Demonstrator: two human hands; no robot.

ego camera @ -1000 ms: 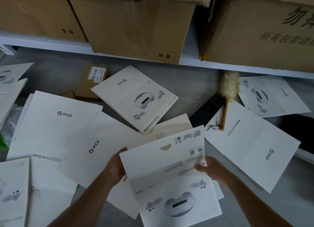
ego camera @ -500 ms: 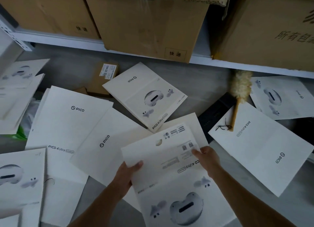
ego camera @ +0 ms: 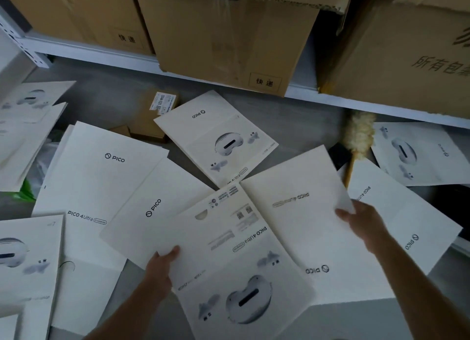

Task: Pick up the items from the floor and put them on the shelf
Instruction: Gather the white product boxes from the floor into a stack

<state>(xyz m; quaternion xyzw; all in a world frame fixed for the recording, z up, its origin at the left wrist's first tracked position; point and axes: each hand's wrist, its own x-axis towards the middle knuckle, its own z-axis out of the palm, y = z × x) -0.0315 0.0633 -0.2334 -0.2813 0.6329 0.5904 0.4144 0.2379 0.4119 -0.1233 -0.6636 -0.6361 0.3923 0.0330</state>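
Observation:
Several flattened white PICO packaging sleeves lie scattered on the grey floor. My left hand point(ego camera: 162, 263) grips the left edge of a sleeve printed with a headset point(ego camera: 239, 260), held low in front of me. My right hand point(ego camera: 361, 225) pinches the right edge of a second, plain white sleeve point(ego camera: 305, 212) lying beside it. Another headset-printed sleeve point(ego camera: 216, 138) rests on the floor just beyond both. A white metal shelf point(ego camera: 330, 95) runs across the top of the view, just above the floor.
Large cardboard boxes point(ego camera: 229, 34) fill the shelf. A small brown parcel point(ego camera: 155, 115) and a feather duster point(ego camera: 358, 141) lie on the floor under it. More sleeves point(ego camera: 101, 171) cover the floor on the left and right point(ego camera: 417, 151).
My right hand has left the headset-printed sleeve and moved right onto a second plain sleeve. My left hand still holds the first sleeve. The view has moved closer to the floor.

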